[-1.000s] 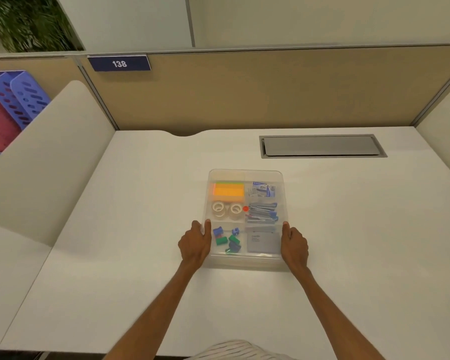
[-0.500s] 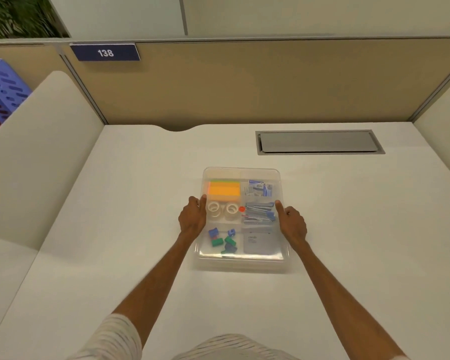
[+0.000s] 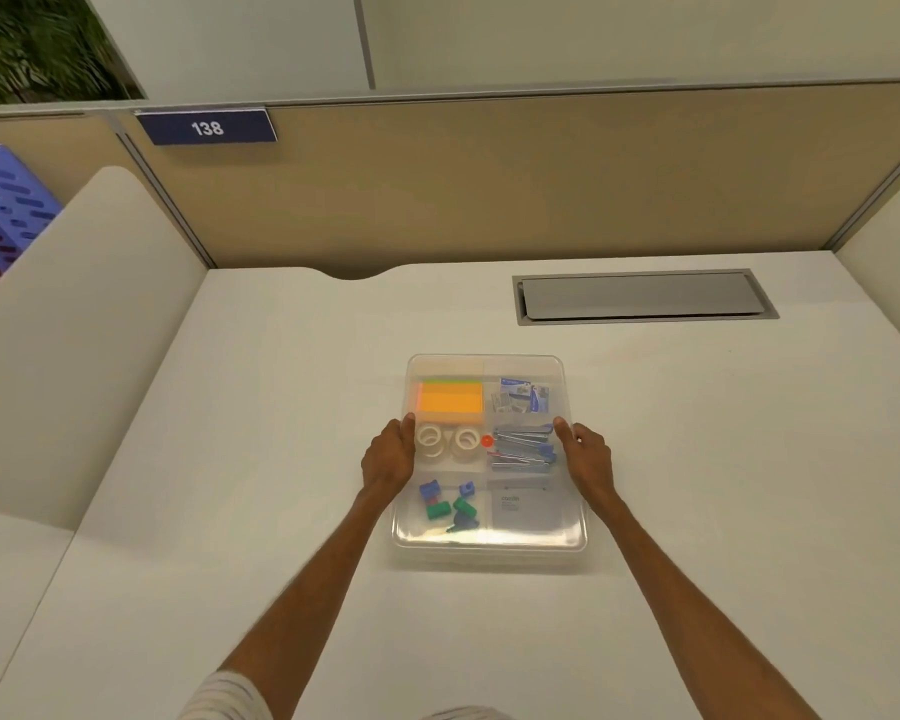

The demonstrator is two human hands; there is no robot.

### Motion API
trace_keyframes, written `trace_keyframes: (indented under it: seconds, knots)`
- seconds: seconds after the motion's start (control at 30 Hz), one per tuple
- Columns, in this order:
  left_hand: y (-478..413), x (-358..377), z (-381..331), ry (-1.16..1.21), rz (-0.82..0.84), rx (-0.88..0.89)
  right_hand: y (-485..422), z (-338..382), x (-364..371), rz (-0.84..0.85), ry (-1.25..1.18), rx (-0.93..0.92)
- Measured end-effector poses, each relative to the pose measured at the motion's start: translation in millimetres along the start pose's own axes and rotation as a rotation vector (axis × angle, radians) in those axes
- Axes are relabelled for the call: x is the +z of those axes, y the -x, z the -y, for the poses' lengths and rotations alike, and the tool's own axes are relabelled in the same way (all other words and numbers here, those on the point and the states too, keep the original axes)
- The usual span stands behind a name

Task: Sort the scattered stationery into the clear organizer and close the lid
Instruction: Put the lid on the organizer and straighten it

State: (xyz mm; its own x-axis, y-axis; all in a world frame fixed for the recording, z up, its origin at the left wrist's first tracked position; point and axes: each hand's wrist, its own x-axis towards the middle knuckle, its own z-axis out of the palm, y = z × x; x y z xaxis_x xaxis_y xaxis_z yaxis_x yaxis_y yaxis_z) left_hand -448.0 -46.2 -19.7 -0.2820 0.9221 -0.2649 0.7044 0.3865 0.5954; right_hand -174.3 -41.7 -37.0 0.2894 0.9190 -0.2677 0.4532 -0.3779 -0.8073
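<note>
From my feed the clear plastic compartment organizer [image 3: 489, 454] sits mid-desk on the white desk surface [image 3: 230, 459], lid on. The left hand [image 3: 388, 457] is pressed against its left edge and the right hand [image 3: 585, 454] against its right edge, thumbs up on the lid rim, so both are gripping the box from the sides. Through the lid I can see an orange sticky-note pad [image 3: 450, 402] top left, two white tape rolls [image 3: 448, 441] below it, small blue and green clips [image 3: 445, 504] bottom left, and silver-blue binder clips [image 3: 523, 449] on the right.
</note>
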Motion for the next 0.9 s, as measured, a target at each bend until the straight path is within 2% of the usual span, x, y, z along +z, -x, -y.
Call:
trace_keyframes:
  seconds: [0.17, 0.33, 0.43, 0.6, 0.9]
  knots:
    - [-20, -9, -7, -0.061, 0.013, -0.004, -19, 13, -6, 0.052, 0.138, 0.054]
    - [-55, -20, -31, -0.055, 0.018, -0.02, -53, 43, -5, 0.032, 0.142, 0.052]
    - [-74, -21, -41, 0.029, 0.025, -0.076, -72, 53, -3, 0.03, 0.135, 0.054]
    - [-99, -15, -59, 0.337, 0.014, -0.218, -91, 56, 5, 0.032, 0.087, 0.063]
    - [-100, -1, -58, 0.326, 0.006, -0.179, -96, 48, 18, -0.045, 0.03, -0.009]
